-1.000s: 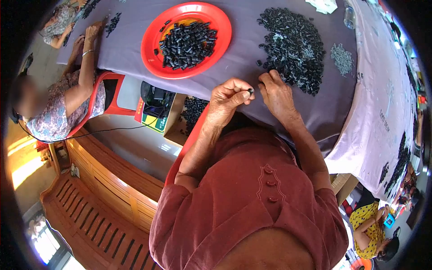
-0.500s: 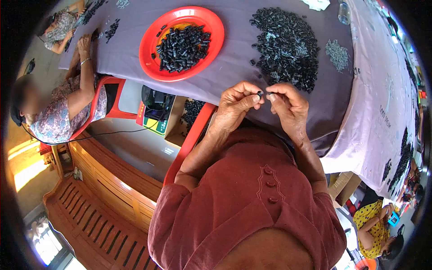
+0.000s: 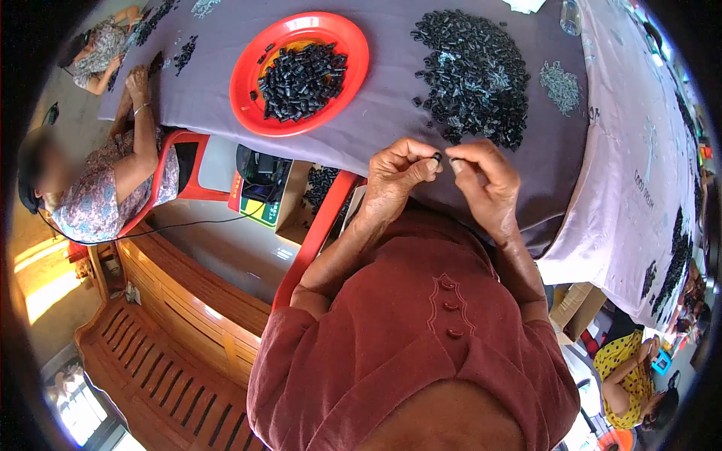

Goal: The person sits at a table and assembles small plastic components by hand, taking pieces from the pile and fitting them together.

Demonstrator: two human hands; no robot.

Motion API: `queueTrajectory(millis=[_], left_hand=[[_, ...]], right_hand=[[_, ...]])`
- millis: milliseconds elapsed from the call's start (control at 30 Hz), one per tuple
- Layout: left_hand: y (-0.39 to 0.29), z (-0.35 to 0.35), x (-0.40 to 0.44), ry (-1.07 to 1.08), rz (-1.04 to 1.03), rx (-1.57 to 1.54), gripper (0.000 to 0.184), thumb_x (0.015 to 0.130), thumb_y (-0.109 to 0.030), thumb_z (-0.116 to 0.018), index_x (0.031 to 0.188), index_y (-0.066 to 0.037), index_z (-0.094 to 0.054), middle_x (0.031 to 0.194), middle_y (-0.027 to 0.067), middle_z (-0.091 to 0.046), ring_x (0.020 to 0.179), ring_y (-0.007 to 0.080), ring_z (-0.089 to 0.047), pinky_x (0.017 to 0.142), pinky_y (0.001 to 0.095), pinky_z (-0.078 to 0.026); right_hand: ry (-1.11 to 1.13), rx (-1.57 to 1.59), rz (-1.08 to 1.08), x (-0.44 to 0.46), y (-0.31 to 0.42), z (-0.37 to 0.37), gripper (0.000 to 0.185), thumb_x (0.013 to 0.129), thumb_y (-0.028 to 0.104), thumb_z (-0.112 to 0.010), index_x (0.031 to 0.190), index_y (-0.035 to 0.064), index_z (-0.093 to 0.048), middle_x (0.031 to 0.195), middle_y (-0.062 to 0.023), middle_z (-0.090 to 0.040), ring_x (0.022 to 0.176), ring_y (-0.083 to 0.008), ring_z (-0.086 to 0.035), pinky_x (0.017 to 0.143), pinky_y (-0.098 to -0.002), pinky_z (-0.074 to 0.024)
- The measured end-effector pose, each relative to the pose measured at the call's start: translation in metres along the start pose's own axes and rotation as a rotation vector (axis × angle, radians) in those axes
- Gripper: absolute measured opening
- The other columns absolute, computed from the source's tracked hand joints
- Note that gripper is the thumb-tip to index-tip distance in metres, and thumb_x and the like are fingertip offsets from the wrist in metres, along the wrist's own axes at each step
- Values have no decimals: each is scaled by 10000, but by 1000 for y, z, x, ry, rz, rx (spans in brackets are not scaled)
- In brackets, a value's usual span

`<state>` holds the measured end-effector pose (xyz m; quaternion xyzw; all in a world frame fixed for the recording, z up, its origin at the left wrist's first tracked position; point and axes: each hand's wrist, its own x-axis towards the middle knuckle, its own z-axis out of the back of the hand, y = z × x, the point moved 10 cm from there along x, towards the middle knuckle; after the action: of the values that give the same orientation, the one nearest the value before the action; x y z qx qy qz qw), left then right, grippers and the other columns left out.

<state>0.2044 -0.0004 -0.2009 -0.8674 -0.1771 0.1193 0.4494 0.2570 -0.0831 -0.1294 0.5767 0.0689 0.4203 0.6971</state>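
My left hand (image 3: 398, 177) pinches a small black plastic piece (image 3: 437, 157) between thumb and fingertips, just past the table's near edge. Close by on the right, my right hand (image 3: 489, 184) is closed in a pinch, thumb against forefinger; whatever sits in its tips is too small to name. A slight gap separates the two hands. Beyond them a heap of black plastic pieces (image 3: 481, 83), mixed with small clear bits, lies on the purple-grey tablecloth (image 3: 391, 105). More black pieces (image 3: 301, 83) fill the middle of a red plate (image 3: 350, 45) to the left.
A pile of small clear parts (image 3: 559, 86) and a clear bottle (image 3: 570, 19) lie at the right. Below the table edge stand a cardboard box (image 3: 295, 203) and a red chair (image 3: 312, 248). Another person (image 3: 105, 180) sits at the left, one arm on the table.
My right hand has drawn slightly rightward, its fingertips a little farther from the black piece. My left hand keeps hold of that piece. The whole view has shifted slightly.
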Motion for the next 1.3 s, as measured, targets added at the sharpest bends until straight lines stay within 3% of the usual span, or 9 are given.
queueTrajectory(millis=[133,400,500,700,767,867,1300], left_hand=[[-6,-1,1,5,-60,65,79,682,-7,-526,757,-3,-501,670,36,-529,597,65,-471,548,174,-384],[2,-5,0,-1,-23,124,78,682,-3,-527,758,-2,-511,684,18,-524,613,50,-453,554,170,-375],[1,-7,0,-7,-31,174,75,684,10,-519,757,-6,-516,680,12,-523,614,50,-453,555,170,-375],[0,-7,-2,-15,-56,230,83,688,33,-502,754,-14,-521,685,9,-527,622,48,-455,562,169,-373],[-1,-8,-2,-7,-70,224,82,689,34,-500,753,-14,-521,689,9,-529,624,46,-455,562,168,-373],[-4,-11,-4,5,-78,254,74,692,34,-496,745,-13,-519,695,12,-533,626,44,-457,563,167,-373],[-4,-14,-5,2,-115,453,56,676,45,-501,708,0,-513,653,14,-511,597,64,-454,535,183,-365]], right_hand=[[-49,284,-228,-2,-19,4,140,699,-17,-468,830,12,-506,666,-26,-498,511,-55,-460,437,-169,-379],[16,195,-247,-3,-22,-2,127,731,-1,-434,837,-7,-503,659,-34,-481,487,-50,-446,447,-160,-374],[32,98,-149,-4,-16,-2,121,732,13,-443,828,4,-517,648,-27,-475,479,-41,-434,433,-152,-362],[-5,21,-231,-7,-18,-1,99,717,15,-460,795,18,-520,608,-24,-478,441,-50,-430,380,-176,-340],[24,144,-390,-12,-32,-6,97,722,24,-453,798,12,-514,568,-31,-479,418,-53,-427,374,-176,-348],[37,151,-443,-15,-39,-7,102,729,33,-444,803,9,-508,544,-35,-480,409,-57,-436,374,-178,-363],[191,3,-424,-10,-35,-5,101,716,69,-458,789,11,-499,561,-48,-494,433,-88,-484,412,-210,-388]])
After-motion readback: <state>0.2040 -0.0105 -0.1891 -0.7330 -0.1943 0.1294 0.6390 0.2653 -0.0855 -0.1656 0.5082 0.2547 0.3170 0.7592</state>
